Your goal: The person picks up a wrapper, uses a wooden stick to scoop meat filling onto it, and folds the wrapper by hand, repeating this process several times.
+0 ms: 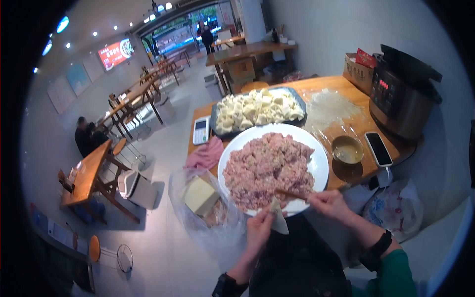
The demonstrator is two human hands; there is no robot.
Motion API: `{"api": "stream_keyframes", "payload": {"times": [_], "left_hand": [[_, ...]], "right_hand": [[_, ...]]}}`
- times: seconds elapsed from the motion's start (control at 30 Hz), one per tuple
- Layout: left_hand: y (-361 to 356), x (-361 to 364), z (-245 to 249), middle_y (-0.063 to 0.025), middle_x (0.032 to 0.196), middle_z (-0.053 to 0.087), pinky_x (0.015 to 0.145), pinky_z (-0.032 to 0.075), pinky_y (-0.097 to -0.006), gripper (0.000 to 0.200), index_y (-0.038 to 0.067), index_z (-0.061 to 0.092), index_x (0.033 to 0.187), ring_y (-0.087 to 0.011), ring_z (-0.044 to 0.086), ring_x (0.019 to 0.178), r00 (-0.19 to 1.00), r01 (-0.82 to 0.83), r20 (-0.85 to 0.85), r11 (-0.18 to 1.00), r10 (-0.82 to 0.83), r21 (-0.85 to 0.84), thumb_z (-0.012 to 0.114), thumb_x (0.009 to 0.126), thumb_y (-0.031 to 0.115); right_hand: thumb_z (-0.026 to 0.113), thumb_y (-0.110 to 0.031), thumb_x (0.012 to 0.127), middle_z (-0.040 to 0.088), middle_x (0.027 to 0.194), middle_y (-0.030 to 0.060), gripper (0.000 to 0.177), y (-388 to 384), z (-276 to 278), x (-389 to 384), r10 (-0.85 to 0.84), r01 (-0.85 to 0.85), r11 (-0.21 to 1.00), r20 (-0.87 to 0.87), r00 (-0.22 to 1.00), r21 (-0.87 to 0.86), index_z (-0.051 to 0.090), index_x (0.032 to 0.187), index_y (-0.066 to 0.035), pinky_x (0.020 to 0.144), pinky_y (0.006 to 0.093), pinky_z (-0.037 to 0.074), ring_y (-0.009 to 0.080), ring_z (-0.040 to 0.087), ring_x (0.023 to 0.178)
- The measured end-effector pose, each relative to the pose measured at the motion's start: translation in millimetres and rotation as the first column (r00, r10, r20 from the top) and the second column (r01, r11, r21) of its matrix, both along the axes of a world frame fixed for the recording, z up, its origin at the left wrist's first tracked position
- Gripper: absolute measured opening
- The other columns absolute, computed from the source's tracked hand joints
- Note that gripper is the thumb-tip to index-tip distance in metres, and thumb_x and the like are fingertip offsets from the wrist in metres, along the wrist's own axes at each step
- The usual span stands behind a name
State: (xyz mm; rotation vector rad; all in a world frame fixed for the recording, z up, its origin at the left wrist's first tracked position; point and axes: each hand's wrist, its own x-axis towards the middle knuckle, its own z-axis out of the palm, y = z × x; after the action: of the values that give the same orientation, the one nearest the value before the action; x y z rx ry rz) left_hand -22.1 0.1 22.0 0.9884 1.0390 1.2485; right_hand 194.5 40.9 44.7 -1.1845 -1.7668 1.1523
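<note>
My left hand (259, 228) pinches a pale wonton wrapper (280, 222) in front of the near rim of a large white plate (322, 167). A big mound of minced meat filling (269, 166) covers most of that plate. My right hand (330, 204) is closed round a flat wooden stick (291, 194), whose far end reaches over the meat, close to the wrapper. To the left of the plate, a stack of wrappers (200, 195) sits in a clear plastic bag (180, 218). Behind the plate, a dark tray (215, 120) is heaped with folded wontons (260, 109).
Right of the plate are a small bowl of liquid (348, 150), a phone (378, 148) on a cable and a plastic sheet (330, 106). An electric pressure cooker (402, 101) stands behind. A card terminal (201, 130) and pink cloth (205, 153) lie left. A person (89, 136) sits farther off.
</note>
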Motion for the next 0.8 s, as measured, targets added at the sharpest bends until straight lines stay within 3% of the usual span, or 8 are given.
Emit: {"api": "stream_keyframes", "payload": {"times": [0.13,0.2,0.33,0.5,0.6,0.63,0.7,0.8], "left_hand": [[-2.0,3.7,-4.7,-0.0116,0.115,0.058,0.087,0.047,-0.0313,0.037,0.0,0.048,0.123,-0.0194,0.058,0.102,0.97,-0.012,0.242,1.0,0.014,-0.009,0.051,0.092,0.019],[0.4,11.1,-6.2,-0.0119,0.122,0.053,0.094,0.044,-0.0375,0.039,0.006,0.042,0.128,-0.0225,0.051,0.113,0.688,-0.08,0.721,0.996,0.079,-0.033,0.05,0.092,0.019],[-3.4,18.6,-9.1,-0.0104,0.119,0.053,0.097,0.043,-0.0398,0.034,0.011,0.041,0.125,-0.0244,0.048,0.116,0.488,-0.041,0.856,0.985,0.168,-0.17,0.049,0.092,0.017],[0.2,13.9,-12.6,-0.0066,0.097,0.057,0.087,0.048,-0.0348,0.02,0.007,0.048,0.112,-0.0202,0.056,0.095,0.494,-0.086,0.865,0.995,0.092,-0.057,0.047,0.092,0.012],[1.6,11.6,-7.8,-0.008,0.083,0.06,0.073,0.048,-0.0284,0.016,0.002,0.059,0.1,-0.02,0.06,0.079,0.934,-0.282,0.242,0.959,0.265,0.039,0.048,0.088,0.004],[2.6,9.0,-8.8,-0.008,0.083,0.06,0.073,0.048,-0.0284,0.016,0.002,0.059,0.1,-0.02,0.06,0.079,0.935,-0.274,0.246,0.961,0.257,0.037,0.048,0.088,0.004],[2.1,-3.1,-7.5,-0.01,0.084,0.06,0.07,0.048,-0.0296,0.022,0.003,0.06,0.1,-0.0214,0.06,0.077,0.789,-0.055,-0.47,0.809,0.395,0.586,0.055,0.078,0.0],[2.9,-7.6,0.6,-0.0111,0.084,0.06,0.067,0.049,-0.0331,0.031,0.006,0.061,0.1,-0.0261,0.059,0.077,0.595,0.113,-0.657,0.761,0.463,0.639,0.061,0.07,0.0]], "right_hand": [[0.069,-0.019,0.078,0.05,0.065,-0.0065,0.022,-20.8,-2.4,-17.7,-0.096,0.09,0.994,-0.088,0.991,-0.069,0.062,0.093,-0.004,0.053,0.0189,0.038,0.0019,0.041,0.058],[0.076,-0.02,0.071,0.049,0.071,-0.0064,0.039,-33.5,-9.2,-35.9,-0.058,0.05,0.996,-0.112,0.992,-0.071,0.058,0.101,-0.004,0.057,0.0176,0.038,0.0021,0.038,0.061],[0.07,-0.012,0.078,0.059,0.084,-0.0018,0.031,-46.6,-33.4,-66.4,-0.153,0.123,0.987,-0.377,0.913,-0.102,0.059,0.104,-0.001,0.065,0.0185,0.042,0.0024,0.05,0.074],[0.058,-0.007,0.087,0.062,0.09,0.004,0.019,-38.0,-20.6,-74.6,-0.132,0.177,0.983,-0.503,0.854,0.042,0.059,0.104,0.0,0.072,0.0216,0.044,0.0075,0.056,0.083],[0.055,-0.002,0.086,0.062,0.082,0.0075,0.022,-20.8,-14.1,-70.6,0.058,0.088,0.913,-0.341,0.938,0.397,0.059,0.107,-0.002,0.067,0.0259,0.047,0.0149,0.06,0.075],[0.055,-0.002,0.086,0.062,0.082,0.0075,0.022,-12.4,-6.9,-67.1,0.05,0.094,0.913,-0.337,0.94,0.397,0.059,0.107,-0.002,0.067,0.0259,0.047,0.0149,0.06,0.075],[0.06,0.0,0.076,0.059,0.073,0.0073,0.035,-2.3,4.8,-60.5,0.098,-0.154,0.632,0.119,0.988,0.759,0.059,0.11,-0.005,0.06,0.0297,0.047,0.0205,0.06,0.067],[0.064,-0.005,0.069,0.058,0.063,0.0073,0.023,6.9,5.9,-55.1,0.012,-0.218,0.631,0.272,0.962,0.744,0.062,0.091,-0.009,0.05,0.0341,0.046,0.0248,0.06,0.059]]}}
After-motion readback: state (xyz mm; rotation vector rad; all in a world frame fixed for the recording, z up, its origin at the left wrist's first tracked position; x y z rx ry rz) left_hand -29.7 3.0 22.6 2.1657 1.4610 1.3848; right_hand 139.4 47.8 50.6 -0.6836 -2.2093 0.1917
